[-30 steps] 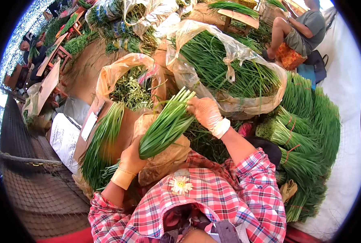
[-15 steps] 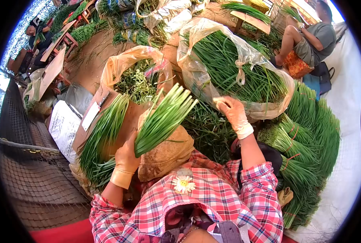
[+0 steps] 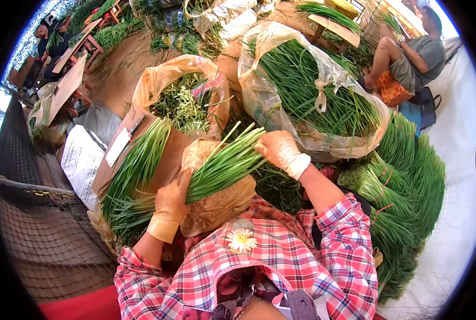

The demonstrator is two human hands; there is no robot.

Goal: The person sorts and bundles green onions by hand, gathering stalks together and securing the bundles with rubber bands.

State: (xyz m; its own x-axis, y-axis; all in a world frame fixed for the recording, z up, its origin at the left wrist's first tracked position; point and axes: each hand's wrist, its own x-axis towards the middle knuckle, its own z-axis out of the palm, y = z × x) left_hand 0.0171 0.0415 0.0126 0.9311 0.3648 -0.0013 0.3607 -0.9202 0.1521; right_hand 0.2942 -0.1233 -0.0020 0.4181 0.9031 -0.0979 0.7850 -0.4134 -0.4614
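My left hand (image 3: 171, 202), in a thin pale glove, is closed round a bunch of garlic chives (image 3: 224, 162). The bunch slants up to the right, its pale cut ends at the top. At those ends my right hand (image 3: 280, 152), gloved too, has its fingers pinched on stalks at the right side. Under the bunch lies a brown cloth-like pad (image 3: 216, 210) in front of my body. To the left, more loose garlic chives (image 3: 136, 160) rest on a wooden board (image 3: 171, 152), their leaves hanging toward my left wrist.
A knife (image 3: 121, 144) lies on the board's left edge. Ahead stand a plastic bag of trimmings (image 3: 182, 109) and a larger bag of long greens (image 3: 307, 85). Tied bundles (image 3: 398, 197) are stacked at my right. Black netting (image 3: 51, 229) hangs left. A seated person (image 3: 422, 58) is at upper right.
My right hand has moved left and down onto the stalk ends of the bunch. The bunch has tipped lower toward the right, and my left hand has turned slightly with it.
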